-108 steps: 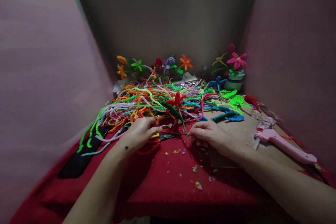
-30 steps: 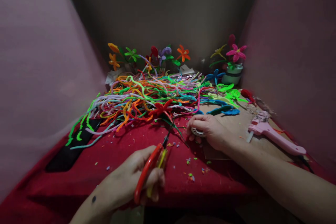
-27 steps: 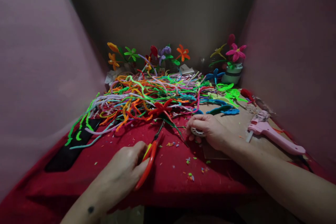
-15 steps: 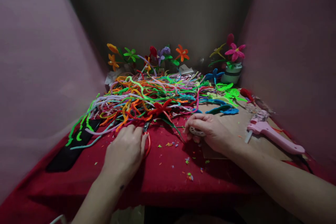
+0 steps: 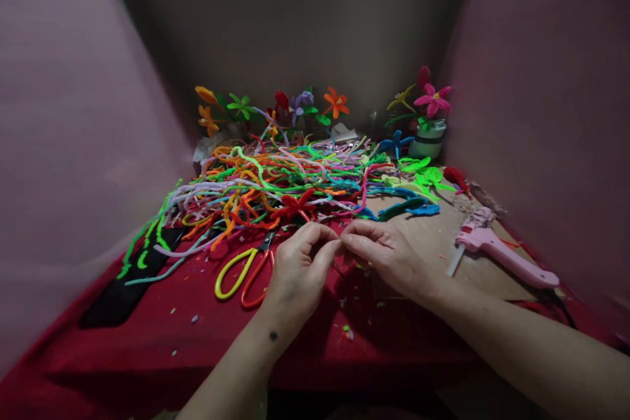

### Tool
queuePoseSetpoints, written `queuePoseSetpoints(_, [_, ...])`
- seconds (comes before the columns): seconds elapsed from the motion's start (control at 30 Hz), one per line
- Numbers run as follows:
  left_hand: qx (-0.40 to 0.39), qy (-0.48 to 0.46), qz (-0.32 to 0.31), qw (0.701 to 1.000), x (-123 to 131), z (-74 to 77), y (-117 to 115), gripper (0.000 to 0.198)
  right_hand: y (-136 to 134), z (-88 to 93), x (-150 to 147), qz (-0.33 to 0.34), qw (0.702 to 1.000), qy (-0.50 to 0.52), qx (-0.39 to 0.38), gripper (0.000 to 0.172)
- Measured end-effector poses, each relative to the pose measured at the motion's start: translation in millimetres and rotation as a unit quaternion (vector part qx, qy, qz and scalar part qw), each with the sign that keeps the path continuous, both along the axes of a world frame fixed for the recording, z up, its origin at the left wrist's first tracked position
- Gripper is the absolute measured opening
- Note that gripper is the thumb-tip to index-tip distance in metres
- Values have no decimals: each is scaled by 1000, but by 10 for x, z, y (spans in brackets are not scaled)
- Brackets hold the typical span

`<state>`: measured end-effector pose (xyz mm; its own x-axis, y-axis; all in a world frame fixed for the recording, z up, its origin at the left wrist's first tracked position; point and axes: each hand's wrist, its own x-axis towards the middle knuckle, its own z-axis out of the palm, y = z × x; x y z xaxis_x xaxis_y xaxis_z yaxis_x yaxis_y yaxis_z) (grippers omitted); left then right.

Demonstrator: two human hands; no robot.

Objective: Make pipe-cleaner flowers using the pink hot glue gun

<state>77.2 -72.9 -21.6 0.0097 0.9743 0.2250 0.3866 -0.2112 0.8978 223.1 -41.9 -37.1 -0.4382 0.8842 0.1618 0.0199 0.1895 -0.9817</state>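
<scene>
My left hand [image 5: 304,266] and my right hand [image 5: 388,254] meet fingertip to fingertip above the red cloth, both closed in a pinch. What lies between the fingertips is too small or hidden to name. Just behind my left hand is a red pipe-cleaner flower [image 5: 295,203], its stem running down behind the fingers. Scissors [image 5: 254,262] with one yellow and one red handle lie left of my left hand, blades toward the heap of coloured pipe cleaners [image 5: 266,177]. The white spool seen before is hidden now.
A pink glue gun [image 5: 497,246] rests on brown cardboard [image 5: 423,236] at the right. On the left lies a flat black object [image 5: 115,295]. Finished flowers stand along the back, one pink [image 5: 433,100] by a pale green pot [image 5: 427,139]. Scraps dot the red cloth [image 5: 197,335].
My left hand has moved right, off the scissors, to meet my right hand. The scissors' handles now show. My right hand's fingers have turned toward the left fingertips.
</scene>
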Motion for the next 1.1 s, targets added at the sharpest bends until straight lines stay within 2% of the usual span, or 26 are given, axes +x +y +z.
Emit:
queuePoseSetpoints(0.07, [-13, -6, 8, 1000, 3, 2, -3, 13, -12, 4, 1, -7, 1000, -13, 24, 23])
queuePoseSetpoints(0.13, [-98, -81, -4, 992, 6, 16, 11, 15, -33, 6, 0, -14, 997, -34, 67, 24])
queuePoseSetpoints(0.17, [-158, -140, -20, 977, 4, 25, 22, 16, -46, 6, 0, -20, 993, -50, 100, 23])
queuePoseSetpoints(0.2, [-218, -205, -43, 953, -1, 32, 35, 17, -59, 6, 2, -29, 987, -68, 141, 19])
queuePoseSetpoints(0.27, [-317, -324, -94, 887, -19, 39, 61, 17, -80, 5, 11, -54, 966, -98, 235, 11])
queuePoseSetpoints(0.37, [-437, -418, -152, 782, -56, 24, 90, 9, -89, 12, 34, -75, 909, -118, 393, 21])
queuePoseSetpoints(0.43, [-494, -421, -184, 738, -75, 3, 101, 5, -87, 26, 49, -60, 855, -126, 500, 25])
queuePoseSetpoints(0.53, [-528, -378, -237, 722, -76, -24, 114, 6, -90, 47, 63, -35, 777, -129, 615, 31])
queuePoseSetpoints(0.6, [-547, -356, -273, 707, -47, -35, 122, 7, -104, 57, 69, -29, 750, -122, 650, 34])
queuePoseSetpoints(0.67, [-562, -347, -296, 690, 0, -37, 124, 8, -121, 74, 77, -25, 746, -113, 656, 36])
queuePoseSetpoints(0.7, [-557, -339, -296, 698, 24, -33, 121, 7, -129, 90, 84, -25, 750, -112, 651, 36])
queuePoseSetpoints(0.73, [-537, -320, -285, 727, 43, -24, 117, 7, -133, 112, 94, -30, 759, -110, 641, 35])
queuePoseSetpoints(0.83, [-398, -205, -191, 874, 19, 37, 107, 9, -116, 189, 144, -96, 815, -105, 561, 24])
queuePoseSetpoints(0.87, [-340, -160, -148, 915, -24, 67, 112, 11, -99, 204, 169, -122, 839, -111, 519, 20])
queuePoseSetpoints(0.9, [-300, -133, -111, 938, -83, 95, 124, 12, -78, 206, 196, -138, 860, -131, 474, 16])
queuePoseSetpoints(0.97, [-224, -68, -28, 972, -226, 132, 172, 16, -33, 162, 257, -128, 880, -211, 406, 15])
queuePoseSetpoints(1.0, [-202, -45, 12, 978, -297, 132, 205, 18, -14, 118, 286, -109, 876, -266, 388, 17])
queuePoseSetpoints(1.03, [-199, -36, 37, 979, -358, 117, 241, 19, 0, 65, 313, -94, 862, -320, 382, 17])
queuePoseSetpoints(1.1, [-231, -62, 33, 970, -433, 46, 310, 21, 13, -42, 352, -92, 824, -412, 378, 18])
